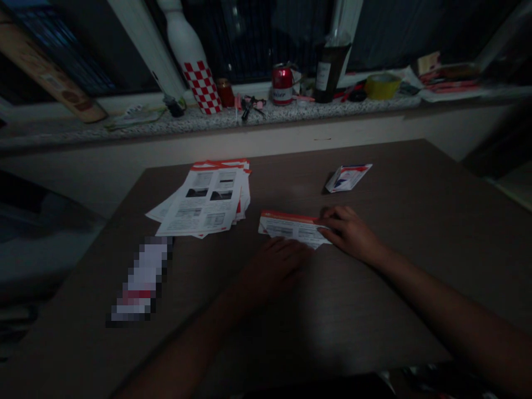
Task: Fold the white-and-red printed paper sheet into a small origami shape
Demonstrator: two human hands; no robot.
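Note:
A folded printed sheet of paper (291, 227) with an orange band along its far edge lies on the table in front of me. My left hand (278, 266) rests flat over its near edge, fingers stretched out and partly in shadow. At the sheet's right end, the thumb and curled fingers of my right hand (349, 233) grip the paper. To the left is a loose stack of printed sheets (203, 202) with orange headers. Beyond my right hand stands a small folded paper piece (348, 178) in white, red and blue.
A pixelated phone-like object (143, 280) lies on the left of the brown table (394, 310). On the granite windowsill (166, 124) behind are a checkered bottle (201, 83), a red can (282, 86), a dark cup (326, 72) and yellow tape (382, 87).

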